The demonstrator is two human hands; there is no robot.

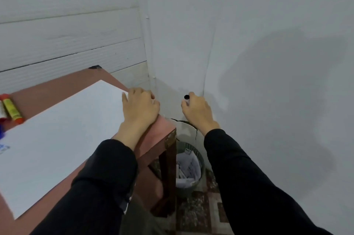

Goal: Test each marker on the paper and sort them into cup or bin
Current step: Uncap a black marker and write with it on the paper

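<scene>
Marker (187, 99) with a black end sits gripped in your right hand (197, 110), held out past the table (162, 129) edge, above the bin (191, 188) of crumpled paper on the floor. Your left hand (140, 109) rests on the table corner, fingers loosely curled on the white paper (63, 133). More markers (11, 110) lie at the far left, beside the sheet

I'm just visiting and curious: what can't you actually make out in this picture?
- Marker in the right hand: fingers hide its body; only a black end shows.
- Bin: the table corner and leg cover part of it.
- Markers at the left edge: cropped, blurred.
- Scribbles on the paper: cropped, unreadable.
- No cup in view.
</scene>
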